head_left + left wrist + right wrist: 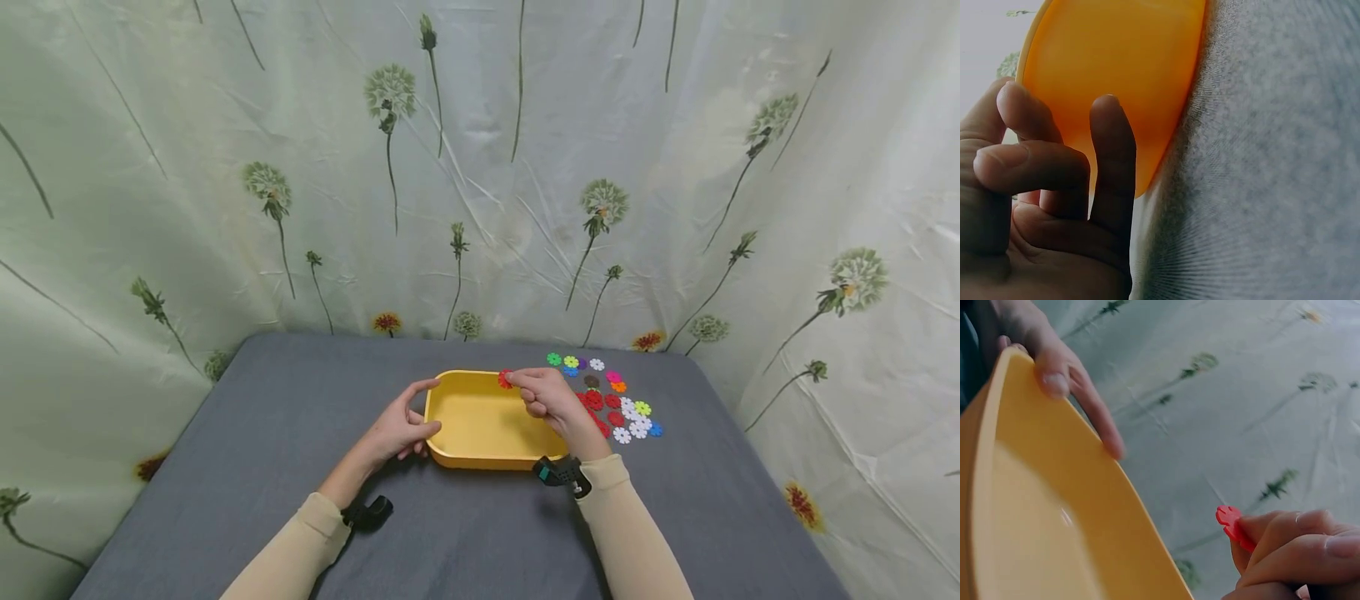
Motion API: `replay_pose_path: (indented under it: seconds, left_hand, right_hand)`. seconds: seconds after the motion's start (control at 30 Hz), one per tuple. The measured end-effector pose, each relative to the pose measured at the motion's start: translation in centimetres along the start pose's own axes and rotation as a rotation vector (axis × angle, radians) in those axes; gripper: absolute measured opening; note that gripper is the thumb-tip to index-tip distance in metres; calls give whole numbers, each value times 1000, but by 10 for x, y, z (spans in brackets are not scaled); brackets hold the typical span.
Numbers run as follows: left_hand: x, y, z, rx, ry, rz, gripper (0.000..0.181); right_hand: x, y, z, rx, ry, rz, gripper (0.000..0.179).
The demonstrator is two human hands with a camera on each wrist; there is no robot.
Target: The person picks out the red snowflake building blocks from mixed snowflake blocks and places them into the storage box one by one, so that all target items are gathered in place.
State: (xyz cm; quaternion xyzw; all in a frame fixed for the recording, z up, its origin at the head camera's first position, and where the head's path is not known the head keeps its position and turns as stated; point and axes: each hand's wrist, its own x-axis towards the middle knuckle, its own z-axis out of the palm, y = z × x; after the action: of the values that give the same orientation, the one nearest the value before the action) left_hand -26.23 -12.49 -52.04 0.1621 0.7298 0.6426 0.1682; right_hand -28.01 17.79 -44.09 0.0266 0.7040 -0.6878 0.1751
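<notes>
A yellow plastic tray [487,463] with rounded corners sits on the grey cloth, and its visible floor is bare. My left hand [397,425] holds the tray's left end, thumb and index finger at the rim. In the left wrist view, other fingers lie by the tray's outer wall [1122,56]. Over the tray's far right part, my right hand [551,400] pinches a red flower-shaped plastic disc [1230,519] between thumb and index finger. The disc is above the rim, apart from the tray in the right wrist view.
Right of the tray lie loose notched discs: several red ones [593,401], white ones [640,427], a green one [553,359] and other colours. My right forearm partly covers them. A flower-printed curtain [480,167] hangs behind the cloth-covered table [285,417].
</notes>
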Motion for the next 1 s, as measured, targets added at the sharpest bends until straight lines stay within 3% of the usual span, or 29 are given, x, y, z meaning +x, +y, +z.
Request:
replay_pose_path:
  seconds: [0.23, 0.57, 1.0]
  left_hand:
    - [1, 0, 2, -3, -7, -15, 79]
    - [-1, 2, 3, -7, -16, -26, 79]
    - [0, 2, 4, 7, -5, -28, 78]
  right_hand:
    - [15, 4, 33, 12, -72, 16, 32]
    - [30, 15, 61, -86, -131, 48, 25]
    - [42, 32, 79, -197, -17, 118, 15]
